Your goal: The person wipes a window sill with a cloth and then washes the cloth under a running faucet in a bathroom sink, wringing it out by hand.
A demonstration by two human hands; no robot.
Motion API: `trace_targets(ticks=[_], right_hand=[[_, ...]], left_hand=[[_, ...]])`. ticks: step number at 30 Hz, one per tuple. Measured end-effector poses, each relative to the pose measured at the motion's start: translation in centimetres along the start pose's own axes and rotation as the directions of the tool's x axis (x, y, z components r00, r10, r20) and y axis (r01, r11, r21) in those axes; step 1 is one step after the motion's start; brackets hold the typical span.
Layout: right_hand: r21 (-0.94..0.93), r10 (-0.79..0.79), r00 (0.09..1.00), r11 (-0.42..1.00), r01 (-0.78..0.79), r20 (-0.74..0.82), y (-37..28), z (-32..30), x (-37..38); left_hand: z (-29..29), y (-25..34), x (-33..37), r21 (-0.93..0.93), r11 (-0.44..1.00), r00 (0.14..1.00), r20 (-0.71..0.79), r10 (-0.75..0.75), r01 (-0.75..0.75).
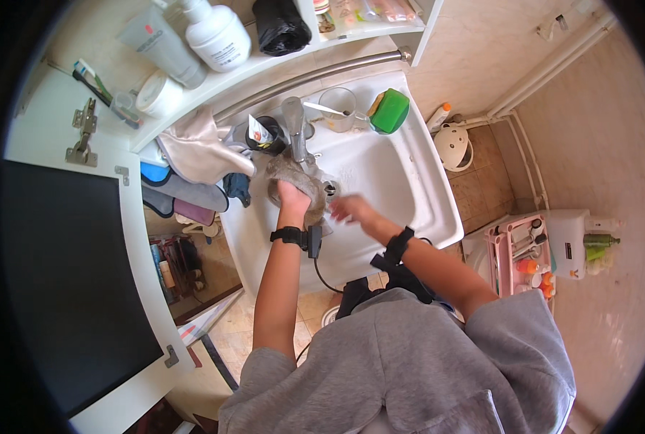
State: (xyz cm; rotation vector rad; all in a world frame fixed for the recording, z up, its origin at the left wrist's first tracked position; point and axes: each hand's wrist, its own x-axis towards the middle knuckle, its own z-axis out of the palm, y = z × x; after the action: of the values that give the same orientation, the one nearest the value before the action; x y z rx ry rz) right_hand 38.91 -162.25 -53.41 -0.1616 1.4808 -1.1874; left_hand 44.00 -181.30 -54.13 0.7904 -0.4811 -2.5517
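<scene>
A wet-looking grey-brown cloth hangs over the left part of the white sink basin, just below the silver faucet. My left hand grips the cloth, and its fingers are hidden in the folds. To the right of the cloth, my right hand is over the basin near the drain. It is blurred by motion, with its fingers loosely apart and nothing visible in them. Behind the faucet's right side stand a clear cup with a white-handled toothbrush and a green box-like thing.
Left of the faucet, a dark cup holds a tube, beside draped cloths. An open cabinet door stands at the left. Bottles fill the shelf above a metal rail. A pink rack stands at the right.
</scene>
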Motion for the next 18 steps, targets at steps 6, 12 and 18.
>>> trace_targets(ticks=[6, 12, 18], right_hand=[[0.193, 0.032, 0.997, 0.98, -0.046, 0.073, 0.7, 2.1, 3.0], [0.199, 0.047, 0.983, 0.976, -0.083, 0.18, -0.9, 3.1, 4.3], [0.805, -0.026, 0.999, 0.593, -0.02, 0.043, -0.9, 2.8, 6.0]], left_hand=[[1.4, -1.2, 1.7, 0.024, 0.996, 0.996, 0.009, -0.089, 0.089], [0.2, -0.4, 2.5, -0.047, 0.987, 0.968, 0.204, -0.143, 0.156], [1.0, -2.3, 1.1, 0.298, 0.954, 1.0, -0.01, -0.012, 0.015]])
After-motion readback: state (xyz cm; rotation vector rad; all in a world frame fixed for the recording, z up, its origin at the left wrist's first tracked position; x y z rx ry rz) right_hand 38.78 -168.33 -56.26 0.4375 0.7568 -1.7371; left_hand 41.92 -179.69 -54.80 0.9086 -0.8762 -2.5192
